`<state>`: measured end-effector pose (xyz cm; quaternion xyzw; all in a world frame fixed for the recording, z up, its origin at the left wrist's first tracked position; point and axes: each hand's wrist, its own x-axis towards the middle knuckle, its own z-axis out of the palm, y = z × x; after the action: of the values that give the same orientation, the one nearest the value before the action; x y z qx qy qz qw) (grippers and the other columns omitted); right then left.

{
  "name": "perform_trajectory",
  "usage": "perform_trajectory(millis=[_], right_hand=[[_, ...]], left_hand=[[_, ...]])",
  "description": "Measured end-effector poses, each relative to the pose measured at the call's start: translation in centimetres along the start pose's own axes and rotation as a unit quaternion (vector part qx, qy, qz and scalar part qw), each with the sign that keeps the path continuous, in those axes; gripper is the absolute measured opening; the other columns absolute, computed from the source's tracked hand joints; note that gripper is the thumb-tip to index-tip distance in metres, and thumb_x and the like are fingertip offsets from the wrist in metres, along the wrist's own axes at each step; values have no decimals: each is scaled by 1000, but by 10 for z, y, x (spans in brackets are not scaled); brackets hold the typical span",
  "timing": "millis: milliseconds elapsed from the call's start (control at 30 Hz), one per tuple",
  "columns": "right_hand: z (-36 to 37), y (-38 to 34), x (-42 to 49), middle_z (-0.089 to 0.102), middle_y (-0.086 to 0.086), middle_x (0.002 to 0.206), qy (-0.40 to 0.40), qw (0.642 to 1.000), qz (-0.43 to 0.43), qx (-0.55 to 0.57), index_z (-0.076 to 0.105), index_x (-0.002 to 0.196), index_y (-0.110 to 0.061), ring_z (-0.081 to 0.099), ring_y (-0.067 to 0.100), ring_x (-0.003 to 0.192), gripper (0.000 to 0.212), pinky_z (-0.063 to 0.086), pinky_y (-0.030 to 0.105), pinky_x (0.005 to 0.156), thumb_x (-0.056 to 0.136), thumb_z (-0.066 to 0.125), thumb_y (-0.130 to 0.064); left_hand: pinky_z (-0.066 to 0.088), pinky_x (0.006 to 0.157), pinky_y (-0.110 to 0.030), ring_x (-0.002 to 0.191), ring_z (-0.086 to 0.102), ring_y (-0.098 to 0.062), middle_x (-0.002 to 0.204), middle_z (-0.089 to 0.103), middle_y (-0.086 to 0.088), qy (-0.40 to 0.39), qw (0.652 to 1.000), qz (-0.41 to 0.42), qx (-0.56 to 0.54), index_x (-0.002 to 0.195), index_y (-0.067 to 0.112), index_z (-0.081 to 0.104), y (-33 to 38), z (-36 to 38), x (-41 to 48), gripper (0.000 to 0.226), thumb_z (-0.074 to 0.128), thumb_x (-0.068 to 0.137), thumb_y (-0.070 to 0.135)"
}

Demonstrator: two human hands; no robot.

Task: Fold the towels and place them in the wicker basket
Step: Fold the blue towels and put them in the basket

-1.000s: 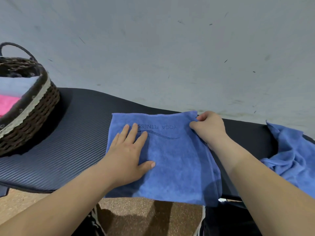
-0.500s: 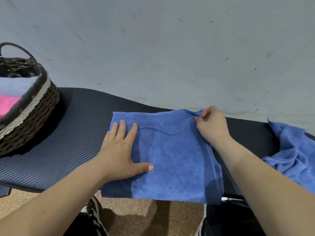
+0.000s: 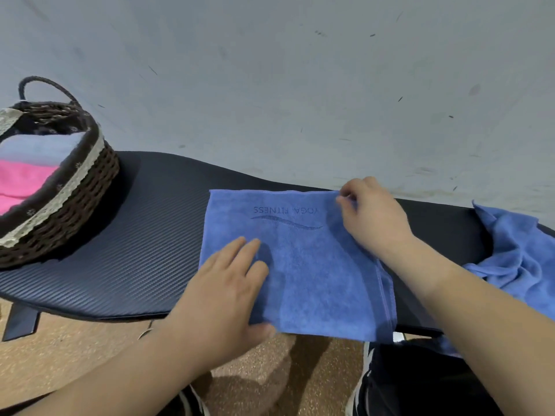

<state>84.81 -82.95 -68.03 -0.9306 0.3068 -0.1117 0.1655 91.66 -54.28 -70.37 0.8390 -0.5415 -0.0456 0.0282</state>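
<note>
Blue towel [image 3: 303,265] reads "YOGA FITNESS" — left hand [image 3: 222,295] flat, right hand [image 3: 375,217] fingers pinching its corner.

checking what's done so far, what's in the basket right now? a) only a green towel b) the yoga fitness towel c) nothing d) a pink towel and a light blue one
d: inside the basket lie a pink towel and a light blue towel, while the yoga towel is on the mat under both hands.

The left hand [image 3: 223,298] slid back to the towel's [image 3: 312,271] near-left edge, while the right hand [image 3: 372,214] pinched its far-right corner.
</note>
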Motion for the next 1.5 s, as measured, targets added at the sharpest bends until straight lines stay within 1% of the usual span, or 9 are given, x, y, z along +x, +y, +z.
perform_trajectory(millis=[167, 300, 367, 533, 700, 900, 1000, 1233, 1500], right_hand=[[-4, -65, -95, 48, -4, 124, -215, 964, -149, -53, 52, 130, -30, 50, 22, 122, 50, 50, 42, 95, 92, 57, -61], [15, -69, -141, -5, 12, 170, -302, 913, -170, -213, -7, 163, -24, -8, 37, 157, 115, 15, 58, 124, 85, 60, -74], [20, -62, -148, -1, 20, 171, -284, 911, -178, -239, -1, 165, -19, 0, 45, 157, 121, 22, 65, 121, 81, 70, -69], [10, -47, -141, 68, 16, 130, -209, 932, -208, -212, 64, 133, -8, 68, 35, 120, 93, 63, 46, 85, 48, 93, -32], [-24, -48, -128, 50, -3, 145, -267, 930, -180, -180, 48, 143, -24, 47, 20, 137, 60, 52, 38, 98, 84, 56, -13], [-57, -39, -97, 53, -3, 73, -287, 935, -80, -194, 56, 82, -22, 55, 24, 76, 12, 42, 33, 62, 78, 50, -12], [-62, -10, -80, 56, 13, 67, -344, 935, -33, -81, 59, 74, -11, 47, 19, 59, 11, 38, 33, 55, 71, 49, -9], [-81, 14, -71, 26, 5, 61, -391, 903, 21, 178, 36, 58, -9, 24, 19, 58, 15, 20, 34, 55, 58, 50, -11], [-57, 47, -50, 51, 17, 85, -313, 837, 201, 401, 62, 89, -2, 49, 30, 80, 34, 37, 32, 61, 57, 69, -12]], left_hand=[[49, 105, -59, 138, 46, -47, 161, 37, -22, -55, 996, 5, 74, 158, 18, 38, -1, 26, -18, 123, 90, 48, 32], [48, 108, -56, 143, 44, -43, 162, 37, -20, -49, 996, 26, 67, 155, 14, 44, -7, 18, -23, 79, 58, 79, 30], [48, 110, -51, 144, 46, -38, 160, 41, -18, -39, 998, 35, 31, 149, 10, 50, -13, 9, -24, 65, 41, 88, 31], [64, 77, -38, 100, 72, -24, 115, 73, -1, 53, 997, 31, -45, 115, 13, 71, -16, -27, -25, 51, 33, 86, 29], [54, 76, -36, 97, 59, -13, 93, 56, 10, -90, 996, -1, -28, 84, 25, 54, -23, -44, -24, 37, 17, 80, 26], [34, 60, -32, 72, 46, -19, 73, 43, 6, -65, 989, -103, 79, 68, 23, 30, -8, -59, -3, 28, 45, 91, 16], [37, 56, -33, 65, 48, -16, 63, 47, 4, -25, 993, -101, -55, 65, 21, 39, -21, -59, 3, 24, 48, 85, 11], [31, 63, -33, 65, 39, -19, 66, 46, -10, -68, 846, -183, -497, 65, -5, 48, -36, -79, 0, 18, 49, 55, 10], [34, 58, -32, 65, 45, -23, 70, 50, -14, 2, 762, -246, -599, 80, -8, 56, -53, -68, 23, 25, 61, 68, 14]])
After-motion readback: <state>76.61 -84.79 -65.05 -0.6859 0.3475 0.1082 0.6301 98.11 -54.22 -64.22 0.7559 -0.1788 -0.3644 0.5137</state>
